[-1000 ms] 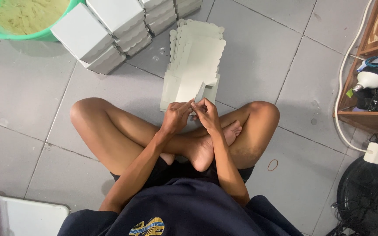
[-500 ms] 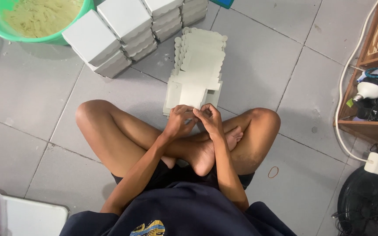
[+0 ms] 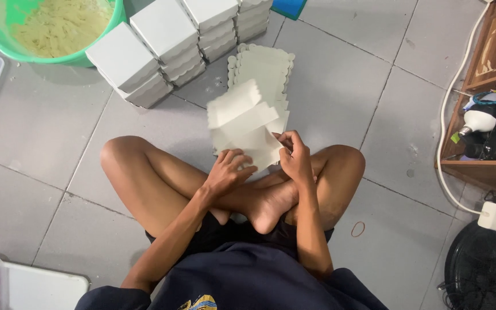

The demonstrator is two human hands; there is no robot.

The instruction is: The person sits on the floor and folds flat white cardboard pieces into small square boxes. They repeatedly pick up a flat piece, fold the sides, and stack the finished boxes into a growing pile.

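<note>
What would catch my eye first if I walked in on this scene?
Most likely the white scalloped-edge cardboard sheet at the centre, held up over the crossed legs by the left hand and right hand. Just beyond it lies a stack of flat sheets on the grey tiled floor, with rows of finished white boxes further back. At top left, a bright green basin of pale yellow strips stands out.
</note>
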